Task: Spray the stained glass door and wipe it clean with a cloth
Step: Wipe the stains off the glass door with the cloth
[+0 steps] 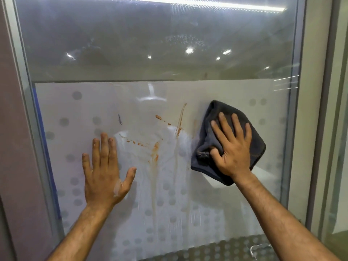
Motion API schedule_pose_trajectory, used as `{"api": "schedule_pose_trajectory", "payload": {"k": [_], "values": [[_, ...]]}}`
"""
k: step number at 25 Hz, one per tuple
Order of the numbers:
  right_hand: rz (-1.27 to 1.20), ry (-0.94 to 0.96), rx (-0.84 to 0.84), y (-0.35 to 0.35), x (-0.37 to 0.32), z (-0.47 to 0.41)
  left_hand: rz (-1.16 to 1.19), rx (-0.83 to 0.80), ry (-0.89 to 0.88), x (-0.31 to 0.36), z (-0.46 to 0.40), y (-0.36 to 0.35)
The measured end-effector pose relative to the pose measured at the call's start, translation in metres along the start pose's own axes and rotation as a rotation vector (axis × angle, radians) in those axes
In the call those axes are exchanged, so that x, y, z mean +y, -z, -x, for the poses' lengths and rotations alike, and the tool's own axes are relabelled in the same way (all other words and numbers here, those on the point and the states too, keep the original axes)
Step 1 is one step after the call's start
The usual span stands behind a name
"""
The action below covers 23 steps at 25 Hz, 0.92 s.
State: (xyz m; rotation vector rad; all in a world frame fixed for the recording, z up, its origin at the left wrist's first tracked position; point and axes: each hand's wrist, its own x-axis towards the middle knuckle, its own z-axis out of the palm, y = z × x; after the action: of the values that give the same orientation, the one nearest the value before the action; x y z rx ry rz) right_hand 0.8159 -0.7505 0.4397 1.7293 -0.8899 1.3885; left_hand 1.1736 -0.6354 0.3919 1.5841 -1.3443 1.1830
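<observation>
The glass door (150, 53) fills the view, with a frosted, dotted film over its lower half. Orange-brown stains (155, 147) streak the middle of the film, with drips running down, and a small dark mark (120, 119) sits to their left. My right hand (232, 147) presses a dark grey cloth (216, 113) flat against the glass, just right of the stains, thumb pinching a fold. My left hand (105, 166) lies flat on the glass to the left of the stains, fingers spread, holding nothing. No spray bottle is in view.
A grey metal frame (24, 91) borders the door on the left and another frame post (299, 110) on the right. A brownish wall (11, 129) stands at the far left. Ceiling lights reflect in the upper glass. A metal handle (258, 248) shows at the bottom right.
</observation>
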Motion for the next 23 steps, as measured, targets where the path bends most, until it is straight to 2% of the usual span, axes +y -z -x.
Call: {"api": "schedule_pose_trajectory", "payload": {"k": [4,8,14,16,18,23], "values": [[-0.006,-0.214,0.050,-0.005,0.000,0.033,0.003,-0.006,0.002,0.000,-0.001,0.000],[-0.044,-0.387,0.026,-0.006,-0.015,0.073,0.006,0.010,0.004,0.001,0.000,-0.001],[-0.166,-0.767,0.054,-0.016,-0.080,0.108,0.010,0.035,0.007,0.002,0.000,-0.002],[-0.221,-0.842,0.031,-0.020,-0.100,0.108,0.013,0.040,0.010,0.001,0.000,-0.004],[-0.203,-0.780,-0.039,-0.022,-0.118,0.109,0.016,0.045,0.010,0.000,0.000,-0.005],[-0.070,-0.476,-0.295,-0.023,-0.159,0.122,0.029,0.040,0.002,0.002,0.000,-0.002]]}}
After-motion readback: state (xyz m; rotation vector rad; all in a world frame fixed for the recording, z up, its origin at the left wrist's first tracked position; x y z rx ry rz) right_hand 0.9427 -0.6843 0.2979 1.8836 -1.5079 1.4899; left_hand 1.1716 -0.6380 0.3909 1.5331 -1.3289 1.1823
